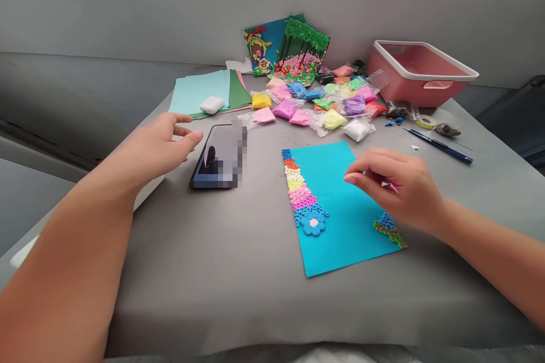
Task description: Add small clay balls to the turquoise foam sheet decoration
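My right hand (395, 184) is closed in a pinch above a bright blue sheet (336, 255), with a thin pink stick (390, 185) showing between the fingers. Its far end is hidden. Down the sheet's left edge runs a band of small coloured rings (298, 184), ending in a blue clay flower (313, 223) with a white centre. At the lower right corner sits a patch of blue, green and red rings (389, 229). My left hand (168, 144), fingers loosely apart and holding nothing, hovers just left of a dark smartphone (217, 156) lying on the table.
Several bags of coloured clay (319, 102) lie across the back, before two decorated pictures (289, 48). A pink bin (421, 76) stands back right. Nearer are a blue pen-like tool (443, 147) and a tape roll (426, 121). A white case (212, 105) rests on coloured paper (200, 89).
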`<state>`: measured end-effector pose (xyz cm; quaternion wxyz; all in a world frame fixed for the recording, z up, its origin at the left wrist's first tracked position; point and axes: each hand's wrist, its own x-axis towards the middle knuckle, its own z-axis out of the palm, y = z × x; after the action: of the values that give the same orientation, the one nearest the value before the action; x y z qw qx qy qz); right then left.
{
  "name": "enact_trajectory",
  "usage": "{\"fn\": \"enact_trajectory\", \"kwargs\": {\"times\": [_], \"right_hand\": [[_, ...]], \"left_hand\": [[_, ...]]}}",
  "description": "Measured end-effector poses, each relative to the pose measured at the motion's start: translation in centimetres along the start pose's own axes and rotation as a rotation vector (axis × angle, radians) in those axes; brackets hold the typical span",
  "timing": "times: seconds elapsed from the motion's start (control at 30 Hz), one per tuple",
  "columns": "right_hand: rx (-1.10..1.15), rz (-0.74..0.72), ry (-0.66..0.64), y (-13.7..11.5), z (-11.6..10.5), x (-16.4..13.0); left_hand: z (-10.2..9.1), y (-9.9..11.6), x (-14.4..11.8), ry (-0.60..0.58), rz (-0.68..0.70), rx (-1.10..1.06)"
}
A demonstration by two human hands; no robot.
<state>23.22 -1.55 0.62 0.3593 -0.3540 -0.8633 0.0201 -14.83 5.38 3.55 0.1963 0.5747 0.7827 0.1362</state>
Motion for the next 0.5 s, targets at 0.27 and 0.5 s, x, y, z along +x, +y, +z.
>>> {"fn": "enact_trajectory", "kwargs": {"times": [0.27, 0.5], "right_hand": [[-0.008, -0.011, 0.005, 0.06, 0.12, 0.02], [-0.001, -0.01, 0.006, 0.06, 0.08, -0.06]], "left_hand": [[-0.07, 0.7, -0.1, -0.056, 0.0, 0.021], [0.68, 0.46, 0.25, -0.032, 0.061, 0.014]]}}
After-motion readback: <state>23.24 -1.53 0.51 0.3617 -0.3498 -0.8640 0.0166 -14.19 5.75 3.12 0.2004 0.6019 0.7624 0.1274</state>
